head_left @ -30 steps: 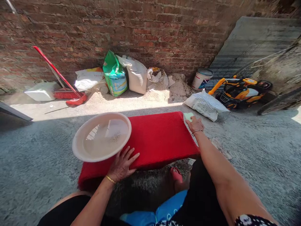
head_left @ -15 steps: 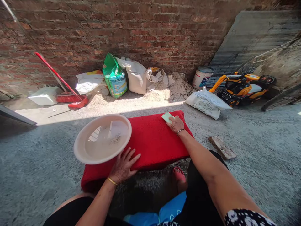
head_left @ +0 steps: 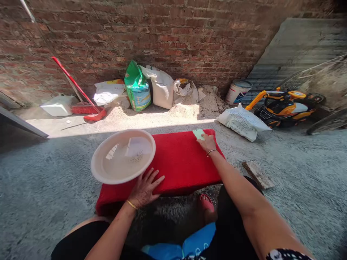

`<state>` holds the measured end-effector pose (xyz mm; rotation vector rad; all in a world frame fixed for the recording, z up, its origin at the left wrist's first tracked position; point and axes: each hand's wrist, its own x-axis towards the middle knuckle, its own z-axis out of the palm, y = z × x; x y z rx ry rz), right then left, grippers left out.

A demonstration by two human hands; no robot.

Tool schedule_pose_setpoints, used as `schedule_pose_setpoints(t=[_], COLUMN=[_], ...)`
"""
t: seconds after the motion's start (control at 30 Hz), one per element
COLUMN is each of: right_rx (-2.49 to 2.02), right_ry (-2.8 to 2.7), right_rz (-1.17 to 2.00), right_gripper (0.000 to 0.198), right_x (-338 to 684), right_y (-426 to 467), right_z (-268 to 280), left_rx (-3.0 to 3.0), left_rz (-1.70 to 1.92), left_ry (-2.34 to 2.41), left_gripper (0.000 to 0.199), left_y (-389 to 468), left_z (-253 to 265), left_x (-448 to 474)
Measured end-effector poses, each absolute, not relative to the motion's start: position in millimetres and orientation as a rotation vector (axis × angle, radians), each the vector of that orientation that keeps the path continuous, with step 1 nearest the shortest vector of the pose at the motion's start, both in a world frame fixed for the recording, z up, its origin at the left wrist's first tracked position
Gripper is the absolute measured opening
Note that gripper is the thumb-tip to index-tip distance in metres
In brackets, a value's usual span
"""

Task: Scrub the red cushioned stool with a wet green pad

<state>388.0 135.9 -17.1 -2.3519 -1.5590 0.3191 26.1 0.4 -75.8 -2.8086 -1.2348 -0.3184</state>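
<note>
A red cloth-covered low bench [head_left: 179, 159] stands in front of me. On its left part rests a wide pale basin [head_left: 99, 173] holding what looks like clear water, with small grains gathered at the bottom. My left hand [head_left: 145, 187] lies flat on the bench's near edge, fingers spread, close by the basin's rim. At the far right corner, my right hand [head_left: 208, 142] has its fingers on a pale green mobile phone [head_left: 198, 133], gripping its near end. Part of the phone is hidden under the fingers.
Along the brick wall stand a red broom and dustpan [head_left: 94, 116], a white box [head_left: 58, 105], a green bag [head_left: 138, 94], sacks [head_left: 162, 90] and a bucket [head_left: 238, 92]. To the right are a white sack [head_left: 244, 121], a toy excavator [head_left: 287, 106] and a brick [head_left: 257, 175].
The whole view has shifted slightly, so things appear farther right. The phone seems turned a little under my right hand. My left hand stays on the bench edge.
</note>
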Motion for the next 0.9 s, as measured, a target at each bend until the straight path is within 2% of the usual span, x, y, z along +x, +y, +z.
schedule_pose_setpoints(t=[0.23, 0.37, 0.6, 0.77, 0.9], right_rx=[-1.873, -2.170, -2.572, -2.569, -2.331], right_ry=[-2.241, -2.060, -1.404, -1.347, -1.639], right_rz=[0.193, 0.232, 0.297, 0.256, 0.205], right_gripper=[0.050, 0.051, 0.051, 0.053, 0.050], right_x=[330, 368, 454, 457, 418], right_y=[129, 131, 117, 111, 107], right_z=[-43, -37, -13, -3, -12], left_rx=[-2.811, -2.814, -2.817, -2.819, -2.811], left_rz=[-0.287, -0.281, -0.291, -0.288, -0.282], left_ry=[-1.235, -1.237, -1.250, -1.251, -1.253], left_gripper=[0.072, 0.071, 0.072, 0.074, 0.074], left_y=[0, 0, 0, 0, 0], left_z=[-71, -70, -72, -72, -73], left_x=[27, 28, 29, 29, 28])
